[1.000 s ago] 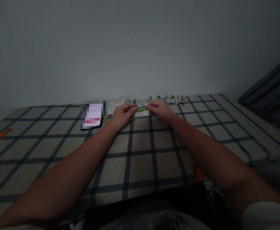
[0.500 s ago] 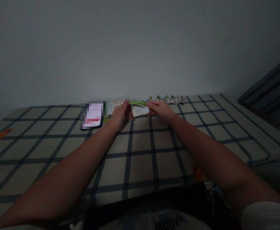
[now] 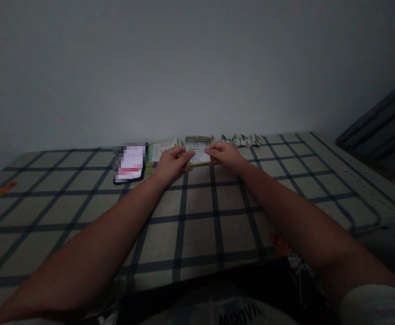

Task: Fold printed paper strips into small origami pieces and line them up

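A small green-and-white printed packet (image 3: pixel 200 155) is held up between both hands near the far edge of the table. My left hand (image 3: pixel 172 163) pinches its left side, thumb lying on the front face. The right side is gripped by my right hand (image 3: pixel 225 153), with the thumb and fingers closed on it. Print covers the face toward me, and a darker green band runs along its top. Just left of my left hand lies a green-and-white printed sheet or wrapper (image 3: pixel 155 152), partly covered by that hand.
A phone (image 3: pixel 130 162) with a lit, pixelated screen lies farther left. Several crumpled small wrappers (image 3: pixel 248 140) sit in a row right of my right hand, against the wall (image 3: pixel 197 67). A checked cloth (image 3: pixel 197 239) covers the table. Dark ridged panels (image 3: pixel 383 122) stand at the right.
The packet's front has changed from a mostly blank white area under a green strip to a printed face. My left thumb has come down onto it. My right hand has barely moved.
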